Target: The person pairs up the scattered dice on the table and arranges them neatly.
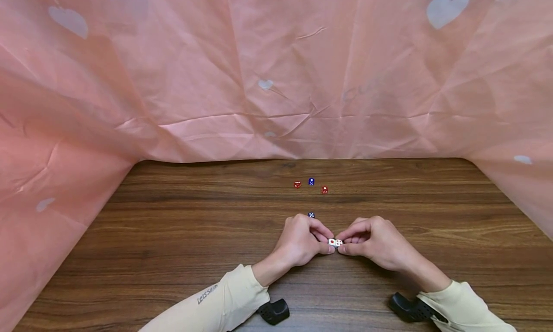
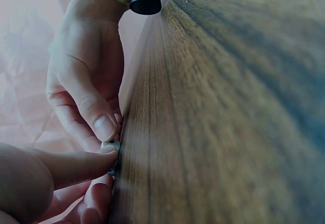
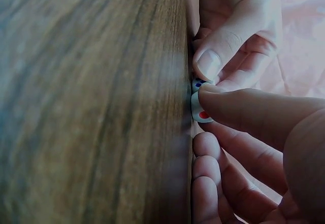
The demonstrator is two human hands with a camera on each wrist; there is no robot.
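Two small white dice touch side by side on the wooden table, between the fingertips of both hands. The left die point(image 1: 331, 242) shows a red pip on top; the left hand point(image 1: 300, 241) pinches it between thumb and forefinger. The right hand point(image 1: 380, 241) pinches the right die point(image 1: 339, 243), whose top shows several red pips. In the right wrist view, the nearer white die point(image 3: 201, 113) has a red pip on its side, while the farther one point(image 3: 198, 83) shows blue pips. A blue die point(image 1: 311, 215) lies just behind the left hand, partly hidden.
Farther back on the table point(image 1: 194, 217) lie a red die point(image 1: 297, 184), another blue die point(image 1: 311, 182) and a second red die point(image 1: 324, 190). A pink cloth point(image 1: 276, 58) with pale hearts borders the back and sides. Black wrist devices point(image 1: 274, 312) hang below both sleeves.
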